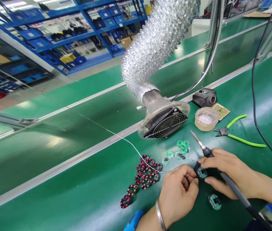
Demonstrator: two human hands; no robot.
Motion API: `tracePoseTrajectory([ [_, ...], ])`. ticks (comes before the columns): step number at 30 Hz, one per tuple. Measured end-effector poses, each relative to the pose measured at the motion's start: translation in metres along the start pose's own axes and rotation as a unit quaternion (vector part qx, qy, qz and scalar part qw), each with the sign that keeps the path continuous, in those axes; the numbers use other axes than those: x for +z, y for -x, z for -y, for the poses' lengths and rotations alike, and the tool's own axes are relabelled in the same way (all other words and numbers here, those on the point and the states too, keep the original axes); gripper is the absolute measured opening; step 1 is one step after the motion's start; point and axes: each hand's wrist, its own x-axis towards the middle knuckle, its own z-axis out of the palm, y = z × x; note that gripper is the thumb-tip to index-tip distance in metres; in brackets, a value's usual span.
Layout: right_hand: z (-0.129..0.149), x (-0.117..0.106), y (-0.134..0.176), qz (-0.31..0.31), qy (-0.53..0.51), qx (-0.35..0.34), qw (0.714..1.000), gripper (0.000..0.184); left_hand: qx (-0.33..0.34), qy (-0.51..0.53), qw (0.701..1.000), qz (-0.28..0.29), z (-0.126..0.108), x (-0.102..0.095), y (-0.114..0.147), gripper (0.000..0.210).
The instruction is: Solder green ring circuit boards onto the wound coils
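Observation:
My right hand grips a soldering iron, its metal tip pointing up and away over the bench. The thumb and fingers of that hand also sit around a small black ring with a round green circuit board. At the ring's left edge, my left hand has its fingertips pinched together. A thin solder wire runs across the bench into the left hand; its end is hidden by the fingers. Just below lies another round board on a ring. Several loose green boards lie beyond my hands.
Several red-and-black wound coils lie left of my hands. A fume extractor hood hangs low over the green bench. Green-handled cutters, a tub of metal bits and a black iron holder stand at the right.

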Motion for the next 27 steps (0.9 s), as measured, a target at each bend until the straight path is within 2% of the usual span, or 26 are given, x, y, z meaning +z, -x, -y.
tracePoseTrajectory([
  [3,-0.001,0.002,-0.005,0.056,0.012,-0.024,0.998,0.024,0.005,-0.015,1.0,-0.002,0.0,0.0,0.001,0.006],
  [6,-0.003,0.001,-0.007,0.081,0.023,-0.042,0.996,0.024,0.001,-0.018,1.0,-0.018,-0.002,0.003,0.001,0.006],
  [11,-0.009,-0.005,-0.006,0.078,-0.046,-0.027,0.995,0.03,-0.017,0.003,0.997,-0.081,-0.005,0.012,0.006,0.012],
  [15,-0.016,-0.008,-0.001,0.064,-0.105,-0.004,0.992,0.03,0.014,0.03,0.992,-0.123,-0.007,0.021,0.009,0.011],
  [20,-0.027,-0.001,0.009,0.049,-0.11,-0.019,0.993,0.027,0.015,0.034,0.988,-0.152,-0.013,0.027,0.002,0.012],
  [23,-0.031,0.005,0.011,0.021,-0.106,-0.049,0.993,0.027,-0.015,0.042,0.988,-0.149,-0.013,0.026,-0.002,0.011],
  [27,-0.032,0.01,0.009,0.005,-0.089,-0.067,0.994,0.028,-0.061,0.131,0.984,-0.105,-0.005,0.022,-0.002,0.007],
])
